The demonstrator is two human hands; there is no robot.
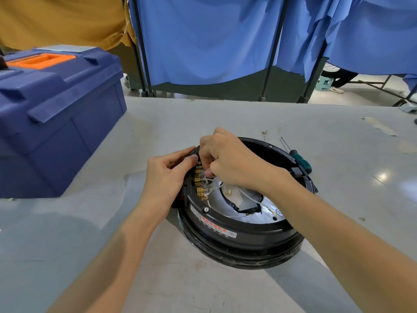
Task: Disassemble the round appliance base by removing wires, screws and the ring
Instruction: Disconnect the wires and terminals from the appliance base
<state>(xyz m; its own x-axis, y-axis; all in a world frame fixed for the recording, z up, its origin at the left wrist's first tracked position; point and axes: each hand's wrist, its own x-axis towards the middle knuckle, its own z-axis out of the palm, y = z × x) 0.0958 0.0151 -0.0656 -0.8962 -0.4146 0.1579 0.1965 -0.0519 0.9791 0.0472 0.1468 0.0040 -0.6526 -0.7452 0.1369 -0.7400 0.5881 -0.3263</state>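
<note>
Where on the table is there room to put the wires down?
Bare table lies between the toolbox and the left hand, and a wide patch spreads right of the screwdriver. The near corner before the toolbox is bare too. Crowded: the left rim of the round base, where the left hand holds it and the right hand pinches the wires.

On the base (237,249) rim facing you there's a white label (203,216) with a red band (213,220) of characters, too blurred for you to read. The small oval mark (231,234) beside it is unclear too. The toolbox (56,123) lid sticker (65,49) shows no legible print.
</note>
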